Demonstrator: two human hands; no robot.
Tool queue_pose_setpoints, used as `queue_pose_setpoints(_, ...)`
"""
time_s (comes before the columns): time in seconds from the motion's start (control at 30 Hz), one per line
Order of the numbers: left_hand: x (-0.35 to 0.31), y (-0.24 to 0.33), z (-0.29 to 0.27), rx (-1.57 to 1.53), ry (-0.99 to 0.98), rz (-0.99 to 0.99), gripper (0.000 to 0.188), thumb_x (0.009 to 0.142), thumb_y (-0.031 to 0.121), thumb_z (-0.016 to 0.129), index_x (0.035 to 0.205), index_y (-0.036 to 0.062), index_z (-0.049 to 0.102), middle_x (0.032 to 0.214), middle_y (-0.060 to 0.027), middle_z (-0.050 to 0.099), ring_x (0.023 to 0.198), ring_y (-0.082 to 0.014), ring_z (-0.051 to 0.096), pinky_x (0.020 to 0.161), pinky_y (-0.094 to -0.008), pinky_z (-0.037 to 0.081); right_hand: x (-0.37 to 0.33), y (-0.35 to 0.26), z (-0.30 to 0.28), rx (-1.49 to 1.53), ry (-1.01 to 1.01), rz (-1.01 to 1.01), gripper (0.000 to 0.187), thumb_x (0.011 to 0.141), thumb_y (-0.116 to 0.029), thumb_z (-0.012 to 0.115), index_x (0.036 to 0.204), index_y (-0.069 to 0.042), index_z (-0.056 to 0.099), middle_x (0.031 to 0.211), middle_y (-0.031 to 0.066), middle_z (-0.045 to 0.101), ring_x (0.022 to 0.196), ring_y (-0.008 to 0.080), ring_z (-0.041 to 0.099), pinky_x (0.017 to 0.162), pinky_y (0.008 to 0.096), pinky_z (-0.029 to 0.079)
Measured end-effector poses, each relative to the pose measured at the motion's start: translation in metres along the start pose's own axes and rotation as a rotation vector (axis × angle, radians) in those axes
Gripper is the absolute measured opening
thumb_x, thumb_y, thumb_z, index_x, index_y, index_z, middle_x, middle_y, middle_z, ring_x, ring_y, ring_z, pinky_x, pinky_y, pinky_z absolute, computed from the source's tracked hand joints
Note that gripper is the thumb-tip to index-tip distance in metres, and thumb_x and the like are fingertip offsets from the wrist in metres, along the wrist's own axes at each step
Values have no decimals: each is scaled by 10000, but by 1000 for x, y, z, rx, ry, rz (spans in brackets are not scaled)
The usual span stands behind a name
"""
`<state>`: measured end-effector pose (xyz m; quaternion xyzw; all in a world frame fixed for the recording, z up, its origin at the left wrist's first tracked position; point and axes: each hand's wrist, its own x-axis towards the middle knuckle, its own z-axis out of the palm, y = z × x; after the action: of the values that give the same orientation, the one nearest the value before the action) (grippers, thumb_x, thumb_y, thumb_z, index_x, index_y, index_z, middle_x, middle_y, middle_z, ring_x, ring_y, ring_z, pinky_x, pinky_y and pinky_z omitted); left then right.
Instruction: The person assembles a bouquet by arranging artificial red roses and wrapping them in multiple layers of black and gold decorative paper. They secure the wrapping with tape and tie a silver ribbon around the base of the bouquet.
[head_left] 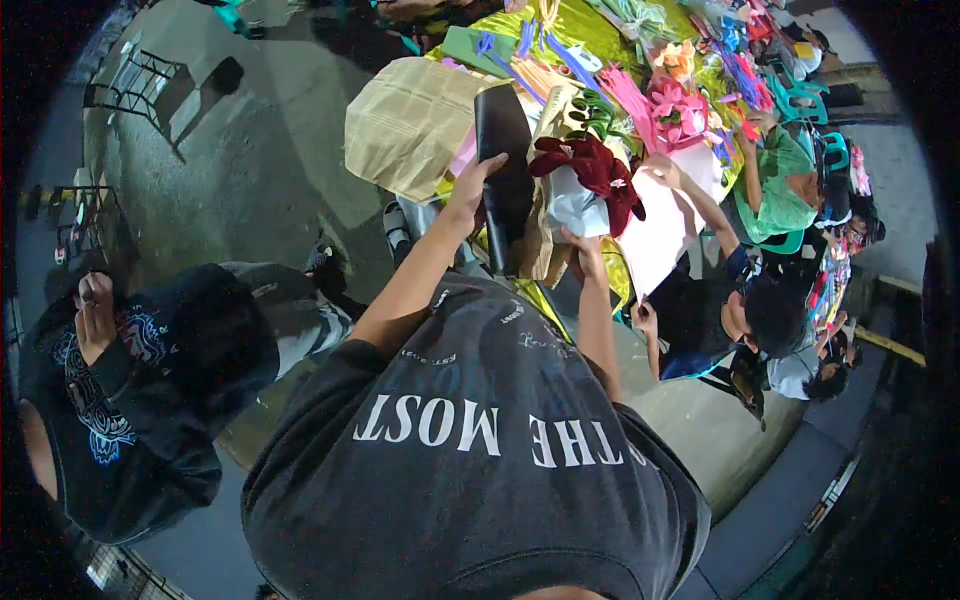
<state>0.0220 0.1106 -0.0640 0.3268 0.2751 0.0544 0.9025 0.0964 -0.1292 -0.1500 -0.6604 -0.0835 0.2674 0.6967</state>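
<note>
My left hand (pixel 472 190) grips the edge of a black sheet of wrapping paper (pixel 505 140), which stands bent beside a brown paper sheet (pixel 540 235). My right hand (pixel 586 255) is closed around the lower part of a small bouquet. Dark red fabric-like flowers (pixel 600 175) top it, and a white wrap (pixel 577 208) covers its base. The brown sheet lies between the black paper and the bouquet; whether it touches my right fingers is hidden. Left of the black paper spreads a tan wrapping sheet with newspaper-style print (pixel 415 125).
Ahead, a table with a yellow cover (pixel 585 30) bears purple stems, a pink flower (pixel 675 115) and orange flowers (pixel 676 60). At right, a co-worker holds a pale pink sheet (pixel 665 220). Another person (pixel 160 370) is at left. Teal chairs (pixel 798 100) stand far right.
</note>
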Motion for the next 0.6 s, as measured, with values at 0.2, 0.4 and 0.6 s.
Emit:
queue_pose_setpoints(0.2,13,-5,-2,23,50,31,318,980,169,516,1278,59,528,1157,-88,649,1033,-224,639,899,-377,526,-7,3,-3,194,25,28,687,748,-113,762,1359,8,471,1322,87,550,1214,257,520,1059,343,386)
queue_pose_setpoints(0.4,21,6,-38,-125,93,61,278,900,158,624,1159,58,601,1047,-85,682,945,-236,666,819,-378,551,-17,29,-24,40,319,53,647,772,-193,765,1327,9,503,1295,99,571,1172,237,548,979,353,463)
queue_pose_setpoints(0.6,41,39,-74,-240,113,117,310,855,190,666,1125,43,626,1016,-107,699,888,-272,672,808,-412,553,-39,52,-35,218,394,236,599,792,-220,763,1293,12,529,1248,100,594,1115,237,578,943,360,486)
